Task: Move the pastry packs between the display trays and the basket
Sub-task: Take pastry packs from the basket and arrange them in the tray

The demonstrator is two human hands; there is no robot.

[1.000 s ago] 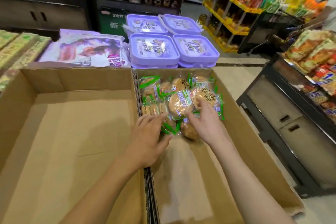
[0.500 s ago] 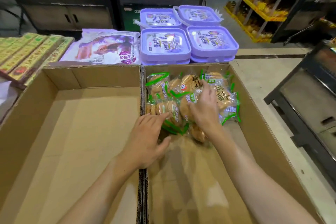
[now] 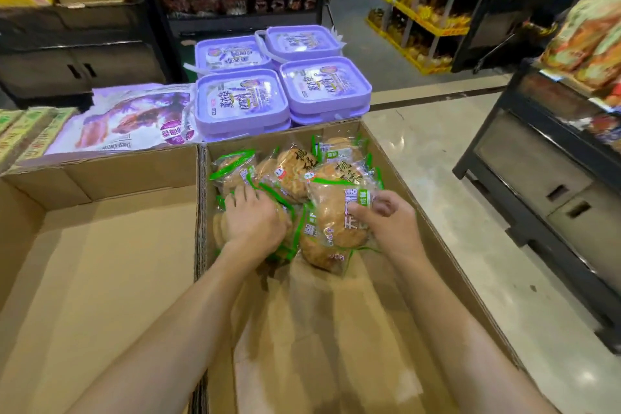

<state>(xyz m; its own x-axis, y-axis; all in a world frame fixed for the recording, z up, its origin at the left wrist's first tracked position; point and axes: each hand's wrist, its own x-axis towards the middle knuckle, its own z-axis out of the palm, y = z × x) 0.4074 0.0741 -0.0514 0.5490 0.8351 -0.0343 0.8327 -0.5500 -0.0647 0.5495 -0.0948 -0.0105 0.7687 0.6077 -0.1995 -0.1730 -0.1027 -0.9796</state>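
2 cardboard trays sit side by side, sharing a wall down the middle. The left tray (image 3: pixel 100 279) shows only its bare brown floor. The right tray (image 3: pixel 336 346) holds a heap of pastry packs (image 3: pixel 289 171) at its far end, clear wrappers with green edges and round golden pastries inside; its near half is bare cardboard.

The left hand (image 3: pixel 255 222) reaches over the shared wall and lies palm down on the left side of the heap, fingers curled over a pack there. The hand hides most of that pack, so I cannot tell whether it is truly gripped or only pressed. The right hand (image 3: pixel 386 222) pinches 1 pack (image 3: pixel 339 215) by its right edge, thumb on the front of the wrapper and the other fingers curled behind it. This pack stands tilted up above the heap, its printed face toward the camera, and its lower edge touches the packs beneath.

Beyond the trays, 4 purple lidded boxes (image 3: pixel 242 101) stand in a 2 by 2 block, touching the far wall of the right tray. Left of them lies a flat purple bag (image 3: pixel 131 121). Green-and-yellow cartons (image 3: pixel 30 134) line the far left edge. Snack shelves (image 3: pixel 426 10) fill the background, and a black cabinet (image 3: pixel 544 185) stands to the right across the pale floor.
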